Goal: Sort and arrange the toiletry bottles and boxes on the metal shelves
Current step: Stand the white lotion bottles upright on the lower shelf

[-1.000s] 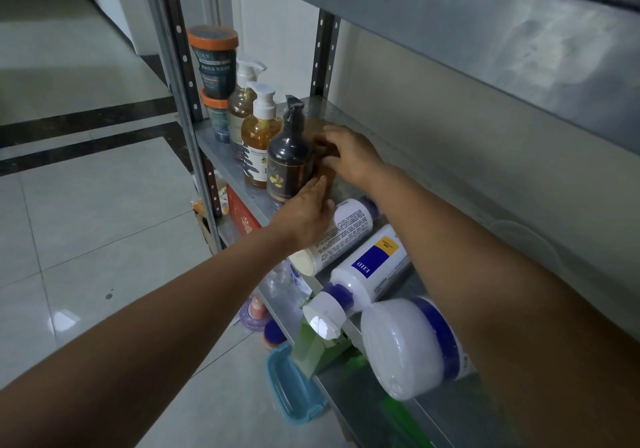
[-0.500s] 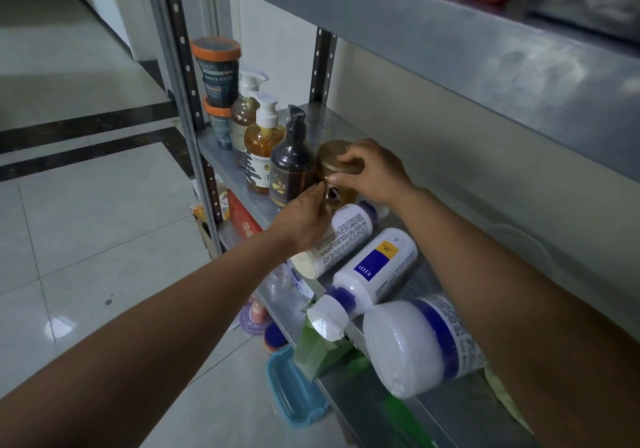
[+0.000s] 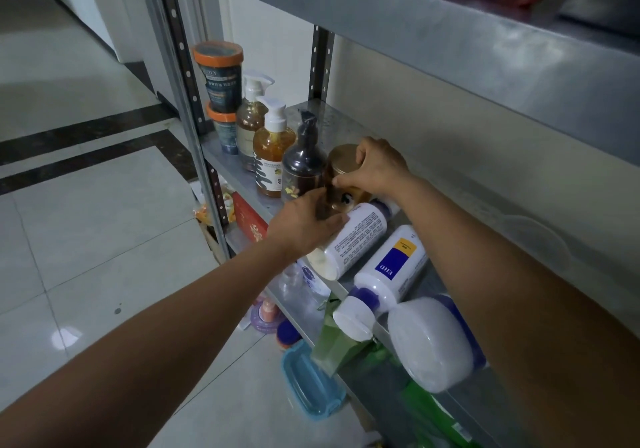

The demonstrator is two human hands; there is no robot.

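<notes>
Head: metal shelf, tiled flr

You are working in dim, flat light; the brightest part is the floor to your left, where one tile carries a small white glare spot. The upper shelf shades the bottles beneath it. The wide lens bows the shelf post, the top right corner is smeared, and the fingers of your left hand are blurred.
</notes>
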